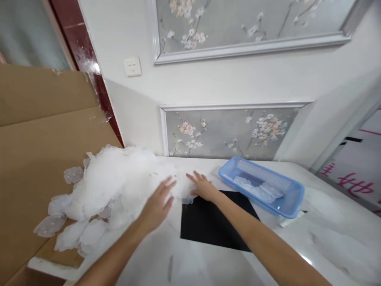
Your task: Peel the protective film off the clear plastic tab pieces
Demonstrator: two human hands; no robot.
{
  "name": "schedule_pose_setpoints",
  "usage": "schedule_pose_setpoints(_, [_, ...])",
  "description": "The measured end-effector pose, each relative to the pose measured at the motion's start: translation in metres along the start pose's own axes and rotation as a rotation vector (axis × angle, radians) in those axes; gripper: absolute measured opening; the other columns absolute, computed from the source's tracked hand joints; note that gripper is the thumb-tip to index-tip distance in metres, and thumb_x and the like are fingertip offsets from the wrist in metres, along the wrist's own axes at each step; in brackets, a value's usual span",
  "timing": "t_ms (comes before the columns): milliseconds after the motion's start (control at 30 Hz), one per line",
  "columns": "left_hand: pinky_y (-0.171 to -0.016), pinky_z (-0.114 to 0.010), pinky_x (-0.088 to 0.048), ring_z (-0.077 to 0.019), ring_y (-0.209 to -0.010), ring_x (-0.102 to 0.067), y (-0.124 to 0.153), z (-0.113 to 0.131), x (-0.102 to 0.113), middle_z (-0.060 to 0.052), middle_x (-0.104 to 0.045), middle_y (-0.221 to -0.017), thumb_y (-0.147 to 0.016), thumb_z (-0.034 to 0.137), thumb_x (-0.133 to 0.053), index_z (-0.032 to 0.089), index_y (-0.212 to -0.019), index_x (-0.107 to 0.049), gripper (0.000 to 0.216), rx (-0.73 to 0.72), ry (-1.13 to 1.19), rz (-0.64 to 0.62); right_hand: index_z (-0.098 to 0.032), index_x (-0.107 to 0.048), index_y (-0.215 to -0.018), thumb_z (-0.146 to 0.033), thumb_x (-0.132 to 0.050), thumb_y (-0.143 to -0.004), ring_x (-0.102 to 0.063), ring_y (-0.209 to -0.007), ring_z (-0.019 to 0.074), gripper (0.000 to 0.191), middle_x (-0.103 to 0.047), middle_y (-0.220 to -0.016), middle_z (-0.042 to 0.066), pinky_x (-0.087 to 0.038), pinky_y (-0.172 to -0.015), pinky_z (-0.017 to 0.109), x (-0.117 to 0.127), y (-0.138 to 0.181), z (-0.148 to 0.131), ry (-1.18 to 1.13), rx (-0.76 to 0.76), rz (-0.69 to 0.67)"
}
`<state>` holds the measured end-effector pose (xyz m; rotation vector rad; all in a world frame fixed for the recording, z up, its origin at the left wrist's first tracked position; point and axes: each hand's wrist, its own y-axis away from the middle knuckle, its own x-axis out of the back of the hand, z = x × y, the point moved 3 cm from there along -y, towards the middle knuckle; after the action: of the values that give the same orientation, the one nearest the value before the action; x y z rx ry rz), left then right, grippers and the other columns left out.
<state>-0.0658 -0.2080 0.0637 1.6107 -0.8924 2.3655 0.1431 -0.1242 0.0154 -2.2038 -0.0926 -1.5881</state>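
Observation:
A large heap of translucent white pieces lies on the left of the white table; single ones look thin and rounded, with pale dots, but their kind I cannot make out. My left hand hovers at the heap's right side, fingers spread, with nothing in it. Across from it, my right hand reaches over the upper left corner of a black mat, its fingers apart. A small translucent piece lies just below the right fingers; whether they touch it I cannot tell.
A blue plastic basket holding several similar pieces stands right of the mat. Cardboard rises at the left edge, with loose pieces against it. A white wall with framed floral panels borders the table at the back.

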Motion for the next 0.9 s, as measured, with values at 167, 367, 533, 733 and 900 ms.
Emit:
schedule_pose_setpoints(167, [-0.107,-0.05,-0.041,-0.0285,-0.132,-0.046,0.009,0.017,-0.063,-0.016,-0.051,-0.141,-0.097,0.025,-0.037,0.016,-0.138,-0.046,0.043,0.091,-0.054,-0.198,-0.032,-0.041,-0.141,-0.017,-0.049,-0.091,-0.052,-0.107,0.0313,0.052,-0.055,-0.129,0.013,-0.048,-0.082,0.043,-0.002,0.007,0.001,0.095,0.094,-0.008])
schedule_pose_setpoints(367, [-0.116,-0.049,-0.025,-0.0284,-0.144,-0.022,0.05,0.031,-0.052,-0.012,-0.023,-0.156,-0.095,0.043,-0.04,0.019,-0.146,-0.035,0.057,0.013,-0.019,-0.4,-0.022,-0.05,-0.135,-0.005,-0.041,-0.089,-0.054,-0.101,0.0295,0.05,-0.062,-0.11,0.013,-0.044,-0.09,0.042,0.025,0.038,0.003,0.12,0.257,0.046])
schedule_pose_setpoints(533, [-0.116,-0.054,-0.017,-0.0314,-0.146,-0.008,0.078,0.066,-0.032,0.0,-0.008,-0.16,-0.094,0.033,-0.046,0.035,-0.149,-0.023,0.059,-0.105,0.278,-0.561,-0.028,-0.042,-0.141,-0.011,-0.046,-0.089,-0.052,-0.115,0.0327,0.055,-0.054,-0.133,0.014,-0.044,-0.092,0.048,0.02,0.089,0.014,0.075,0.255,0.049])
schedule_pose_setpoints(733, [-0.111,-0.066,-0.014,-0.0393,-0.145,-0.002,0.004,0.063,-0.077,-0.006,-0.011,-0.161,-0.089,0.034,-0.056,0.035,-0.149,-0.025,0.067,-0.005,-0.05,-0.341,-0.027,-0.025,-0.148,-0.019,-0.049,-0.087,-0.02,-0.143,0.0303,0.066,-0.021,-0.157,0.012,-0.03,-0.109,0.053,-0.002,0.122,0.041,-0.272,0.107,0.039])
schedule_pose_setpoints(900, [-0.108,-0.071,-0.009,-0.0422,-0.144,-0.011,-0.044,0.043,-0.084,-0.012,-0.021,-0.158,-0.09,0.039,-0.054,0.031,-0.14,-0.045,0.051,0.016,-0.111,-0.182,-0.022,-0.057,-0.113,-0.02,-0.061,-0.081,-0.042,-0.129,0.0284,0.032,-0.046,-0.136,0.012,-0.035,-0.109,0.046,0.005,0.129,0.06,-0.533,-0.098,0.176])
